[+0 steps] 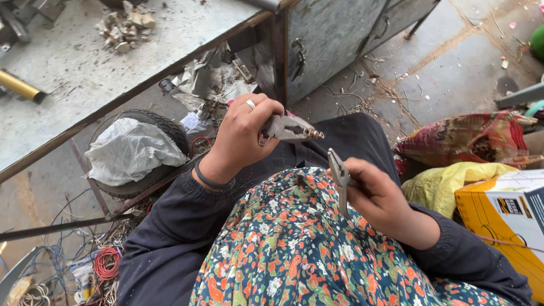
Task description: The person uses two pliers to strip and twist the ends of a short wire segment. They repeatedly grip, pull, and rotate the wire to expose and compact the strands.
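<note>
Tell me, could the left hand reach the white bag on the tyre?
Probably yes: the left hand hangs just beside the white bag with open air between, but it already grips pliers.

Metal workbench carries rubble and brass rod

One package is seen at the right edge of the frame, in the lower right part: a cardboard box, rectangular, mostly yellow-orange, with a white top face. On its side facing the camera a small dark rectangular label with light marks is printed, and a dark panel is found at the far right end of the box, cut by the frame border. The box is placed just beside a crumpled yellow bag, which lies to its upper left. No signs and no screens are seen anywhere in the picture.
</note>
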